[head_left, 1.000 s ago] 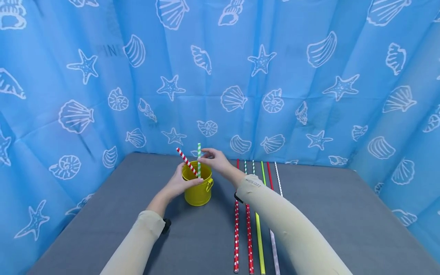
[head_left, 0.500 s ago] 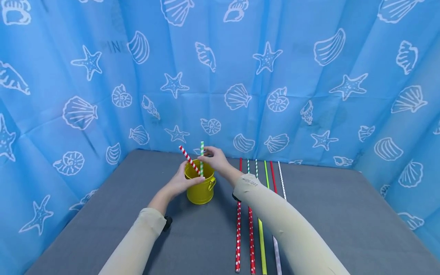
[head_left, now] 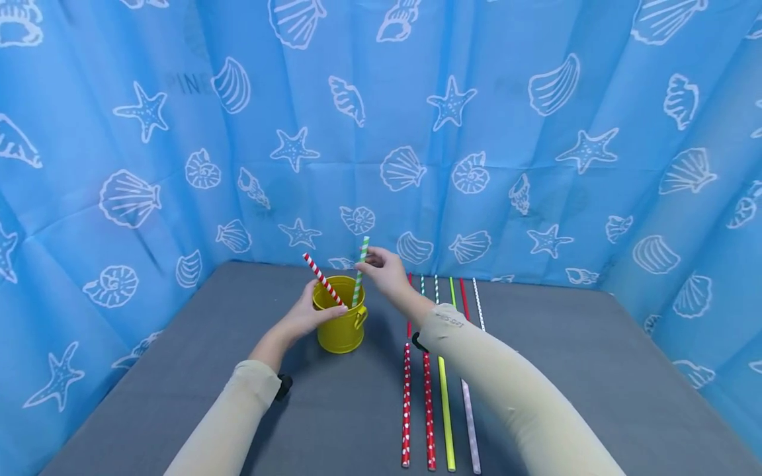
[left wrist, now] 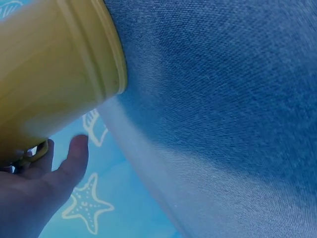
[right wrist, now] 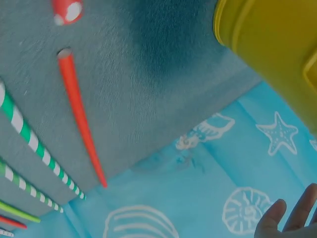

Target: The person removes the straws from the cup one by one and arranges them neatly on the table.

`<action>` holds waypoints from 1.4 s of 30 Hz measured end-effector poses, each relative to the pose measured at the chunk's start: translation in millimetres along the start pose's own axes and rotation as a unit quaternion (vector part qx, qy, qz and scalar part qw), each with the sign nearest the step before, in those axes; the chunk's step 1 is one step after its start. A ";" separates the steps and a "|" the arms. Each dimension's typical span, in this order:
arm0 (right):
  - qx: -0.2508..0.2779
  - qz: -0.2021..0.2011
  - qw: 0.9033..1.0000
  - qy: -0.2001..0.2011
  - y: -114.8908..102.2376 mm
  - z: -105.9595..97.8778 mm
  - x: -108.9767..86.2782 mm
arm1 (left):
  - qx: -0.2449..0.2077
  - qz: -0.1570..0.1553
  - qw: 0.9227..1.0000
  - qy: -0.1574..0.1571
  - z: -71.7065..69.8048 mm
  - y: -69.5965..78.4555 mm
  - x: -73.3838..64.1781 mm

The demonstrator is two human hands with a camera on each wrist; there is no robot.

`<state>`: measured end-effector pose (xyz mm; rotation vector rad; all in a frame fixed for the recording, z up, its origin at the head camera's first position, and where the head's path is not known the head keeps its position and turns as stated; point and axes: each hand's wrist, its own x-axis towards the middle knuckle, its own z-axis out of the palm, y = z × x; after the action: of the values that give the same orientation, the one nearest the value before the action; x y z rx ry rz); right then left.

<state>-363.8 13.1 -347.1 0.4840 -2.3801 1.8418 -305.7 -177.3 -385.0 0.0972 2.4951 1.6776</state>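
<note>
A yellow bucket [head_left: 340,336] stands upright on the grey table, left of the middle in the head view. My left hand [head_left: 300,317] grips its rim from the left, thumb across the front edge. A red-and-white striped paper straw [head_left: 322,277] leans left inside the bucket. Pinched near its top by my right hand [head_left: 385,271] is a green-and-white striped paper straw [head_left: 357,291], its lower end inside the bucket, tilted slightly right. The bucket wall [left wrist: 54,64] fills the upper left of the left wrist view. Only fingertips of the right hand [right wrist: 292,218] show in the right wrist view.
Right of the bucket lie paper straws in two rows. The near row holds red dotted straws [head_left: 407,410], a yellow one [head_left: 446,416] and a pale lilac one [head_left: 470,426]. Farther back are red, green-striped, lime [head_left: 452,291] and white dotted straws [head_left: 479,304]. A blue curtain [head_left: 381,132] hangs behind.
My right hand has moved a little right and up, tilting the green-striped straw's top to the right. My left hand keeps its grip on the bucket. The head view shifted slightly.
</note>
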 end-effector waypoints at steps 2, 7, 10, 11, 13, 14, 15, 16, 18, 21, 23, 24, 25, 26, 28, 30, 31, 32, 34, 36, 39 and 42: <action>0.012 -0.008 1.000 0.006 -3.9 -5.9 -3.5 | -0.001 -0.002 1.000 0.000 -0.2 0.1 0.6; 0.036 -0.038 0.998 0.037 -17.9 -24.8 -15.4 | -0.001 -0.009 1.000 -0.005 -0.9 3.8 0.3; 0.067 -0.063 0.994 0.062 -27.5 -34.9 -22.7 | 0.008 -0.004 1.000 -0.004 -2.4 5.0 -1.0; 0.081 -0.072 0.992 0.069 -30.1 -37.7 -24.8 | 0.011 0.000 1.000 -0.002 -2.8 4.6 -1.1; 0.102 -0.094 0.987 0.085 -35.7 -42.8 -29.2 | 0.019 0.007 1.000 0.002 -3.0 3.3 -1.2; 0.114 -0.103 0.984 0.093 -37.8 -45.4 -31.1 | 0.024 0.011 1.000 0.004 -2.7 3.0 -1.1; 0.122 -0.111 0.981 0.100 -40.2 -48.6 -33.3 | 0.030 0.013 0.999 0.005 -2.3 2.6 -0.9; 0.125 -0.118 0.979 0.105 -42.5 -52.2 -35.8 | 0.035 0.015 0.999 0.006 -1.7 2.7 -0.5; 0.129 -0.129 0.977 0.115 -46.6 -60.3 -40.6 | 0.051 0.016 0.999 0.008 -0.2 4.5 -0.5; 0.133 -0.136 0.973 0.130 -50.4 -73.7 -47.7 | 0.085 0.024 0.996 0.018 1.2 8.3 1.1; 0.134 -0.135 0.972 0.138 -51.6 -81.9 -52.7 | 0.111 0.029 0.993 0.027 1.7 10.9 2.6; 0.132 -0.133 0.972 0.141 -51.7 -85.7 -54.9 | 0.121 0.032 0.992 0.032 1.9 12.3 3.2; 0.128 -0.130 0.973 0.143 -51.5 -89.2 -56.7 | 0.127 0.034 0.991 0.035 1.8 13.5 3.7; 0.126 -0.127 0.974 0.142 -51.5 -92.5 -58.9 | 0.130 0.035 0.990 0.036 1.9 14.5 4.1; 0.121 -0.119 0.976 0.139 -50.9 -97.8 -62.2 | 0.129 0.035 0.990 0.033 1.5 15.2 4.6; 0.113 -0.113 0.978 0.137 -50.1 -102.0 -64.7 | 0.122 0.033 0.992 0.030 0.7 14.6 4.7; 0.108 -0.111 0.978 0.137 -49.7 -104.5 -66.3 | 0.116 0.034 0.992 0.026 0.6 14.3 4.5; 0.099 -0.108 0.979 0.138 -49.3 -107.2 -68.5 | 0.110 0.035 0.993 0.024 0.6 13.7 4.7; 0.081 -0.108 0.981 0.142 -47.4 -113.0 -72.6 | 0.098 0.036 0.994 0.019 1.0 12.4 5.2; 0.058 -0.108 0.982 0.143 -44.8 -119.3 -77.5 | 0.087 0.040 0.995 0.015 1.6 11.4 5.7; 0.028 -0.112 0.983 0.146 -39.9 -127.6 -85.5 | 0.078 0.042 0.996 0.013 2.7 9.7 7.0; 0.005 -0.119 0.982 0.149 -34.6 -134.1 -91.9 | 0.077 0.044 0.996 0.016 3.5 9.1 7.3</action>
<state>-282.3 151.2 -303.4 0.4360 -2.0235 1.6878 -312.7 -169.7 -378.5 0.1996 2.6783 1.5275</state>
